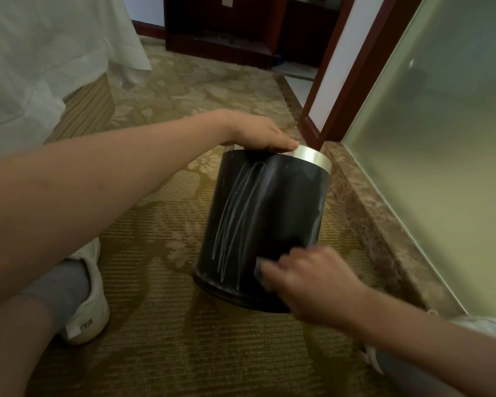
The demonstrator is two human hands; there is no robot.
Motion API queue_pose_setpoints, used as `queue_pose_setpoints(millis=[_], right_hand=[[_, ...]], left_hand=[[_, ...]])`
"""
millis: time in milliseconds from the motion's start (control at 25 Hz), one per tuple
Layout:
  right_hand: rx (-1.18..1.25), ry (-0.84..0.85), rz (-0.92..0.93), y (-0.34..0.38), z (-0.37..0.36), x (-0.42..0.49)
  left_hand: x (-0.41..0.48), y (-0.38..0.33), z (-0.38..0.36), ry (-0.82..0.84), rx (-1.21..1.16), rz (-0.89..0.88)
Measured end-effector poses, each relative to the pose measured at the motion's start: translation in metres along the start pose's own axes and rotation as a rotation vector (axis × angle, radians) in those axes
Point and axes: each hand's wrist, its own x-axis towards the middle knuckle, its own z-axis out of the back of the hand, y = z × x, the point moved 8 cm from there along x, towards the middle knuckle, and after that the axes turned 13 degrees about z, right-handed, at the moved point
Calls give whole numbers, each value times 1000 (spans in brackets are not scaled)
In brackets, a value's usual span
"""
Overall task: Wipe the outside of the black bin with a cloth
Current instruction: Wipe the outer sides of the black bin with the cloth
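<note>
I count one black bin [281,213], tilted on the patterned carpet [184,339] beside a marble ledge [378,224], with one silver band [315,157] round its rim and several pale streaks down its side. Its inside is out of my sight. One cloth [259,266] (greyish, blurred) is low on the bin's wall, clamped in the curled fingers of my right hand [312,285]. My left hand [258,133] grips the rim, thumb along the band. Two white shoes: the left shoe [89,310] has a heel tab with lettering too blurred to read, the right shoe [372,359] shows only laces
</note>
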Motion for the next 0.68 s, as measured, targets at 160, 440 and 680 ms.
queue_pose_setpoints(millis=[160, 440, 680], right_hand=[[-196, -186, -404, -103, 59, 19], [-31, -34, -97, -15, 15, 17], [-259, -212, -439, -101, 63, 9]], left_hand=[[3, -15, -6, 31, -47, -15], [7, -35, -11, 51, -89, -60], [14, -43, -13, 26, -91, -90]])
